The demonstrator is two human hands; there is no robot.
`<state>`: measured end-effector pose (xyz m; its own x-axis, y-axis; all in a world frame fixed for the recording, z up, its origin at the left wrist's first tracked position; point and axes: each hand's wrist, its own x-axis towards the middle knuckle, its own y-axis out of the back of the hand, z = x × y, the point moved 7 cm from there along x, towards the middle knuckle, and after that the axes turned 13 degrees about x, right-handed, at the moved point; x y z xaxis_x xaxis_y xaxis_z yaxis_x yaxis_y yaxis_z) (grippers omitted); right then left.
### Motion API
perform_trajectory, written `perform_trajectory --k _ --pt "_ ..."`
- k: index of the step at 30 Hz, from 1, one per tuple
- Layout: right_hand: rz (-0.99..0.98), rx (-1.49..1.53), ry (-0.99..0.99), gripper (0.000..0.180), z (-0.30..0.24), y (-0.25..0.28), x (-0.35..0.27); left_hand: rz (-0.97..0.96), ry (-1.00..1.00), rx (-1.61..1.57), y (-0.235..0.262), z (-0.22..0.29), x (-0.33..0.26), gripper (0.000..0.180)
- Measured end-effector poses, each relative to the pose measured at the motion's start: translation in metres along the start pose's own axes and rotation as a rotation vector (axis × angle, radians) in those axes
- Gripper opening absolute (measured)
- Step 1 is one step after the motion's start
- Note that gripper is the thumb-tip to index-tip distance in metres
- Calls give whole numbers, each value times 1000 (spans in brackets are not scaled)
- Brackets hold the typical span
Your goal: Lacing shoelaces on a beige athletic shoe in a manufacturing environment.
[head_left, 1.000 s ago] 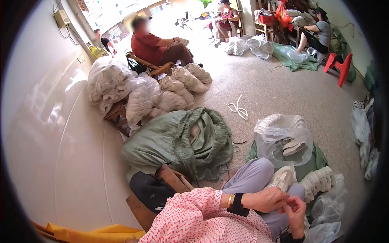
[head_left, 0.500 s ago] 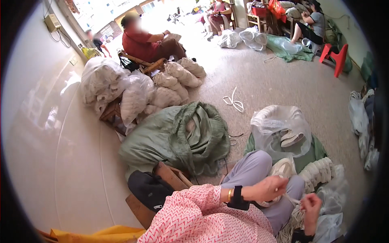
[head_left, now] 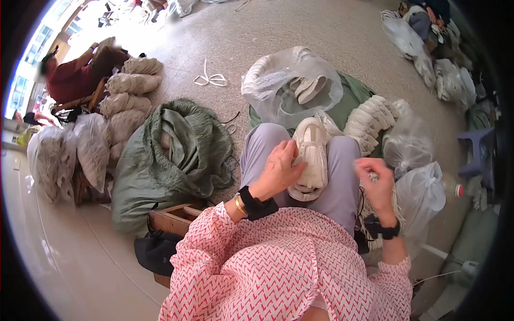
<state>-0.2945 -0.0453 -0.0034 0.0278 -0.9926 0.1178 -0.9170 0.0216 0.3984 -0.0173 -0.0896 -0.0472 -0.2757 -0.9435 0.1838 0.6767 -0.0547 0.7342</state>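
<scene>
A cream sneaker (head_left: 311, 155) lies on my lap between my knees, its toe pointing away from me. My left hand (head_left: 279, 167) is closed on the shoe's left side, the thumb reaching over its upper. Off to the right, apart from the shoe, my right hand (head_left: 376, 184) is raised above my right knee with its fingers curled. A small whitish bit of what looks like shoelace (head_left: 373, 176) shows between those fingers. A bundle of pale laces (head_left: 395, 208) hangs beside my right thigh, partly hidden by the right hand and wrist.
Ahead, a clear plastic bag (head_left: 267, 96) holds more shoes over green cloth. A row of cream shoes (head_left: 370, 122) is stacked to its right. A green sack (head_left: 171, 160) and a wooden stool (head_left: 171, 219) stand left. A loose white strap (head_left: 211, 79) lies on the floor; one person sits far left.
My view has swung down and right. My hands have moved apart: the left has come to the shoe's side, the right has drawn away to the right.
</scene>
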Motion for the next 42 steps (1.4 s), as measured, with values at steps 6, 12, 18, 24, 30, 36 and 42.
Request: perform_trajectory --k 6,12,18,24,30,36,42 --pt "-238 20 193 10 -43 -81 7 27 -83 63 9 12 0 32" --pt "-248 -75 224 8 -36 -89 -4 15 -67 121 6 16 -9 31" --pt "-201 -105 234 7 -41 -92 -17 38 -84 85 10 22 -17 31" --pt "-135 -84 211 6 -43 -92 -20 -37 -81 88 5 20 -20 35" --pt "-20 -248 268 8 -51 -80 14 40 -42 22 10 15 -17 30" --pt "-56 286 -330 9 -1 -90 30 -33 55 -76 1 -2 -3 27" --pt "-44 112 -212 14 6 -88 39 -34 58 -71 -7 -7 9 25"
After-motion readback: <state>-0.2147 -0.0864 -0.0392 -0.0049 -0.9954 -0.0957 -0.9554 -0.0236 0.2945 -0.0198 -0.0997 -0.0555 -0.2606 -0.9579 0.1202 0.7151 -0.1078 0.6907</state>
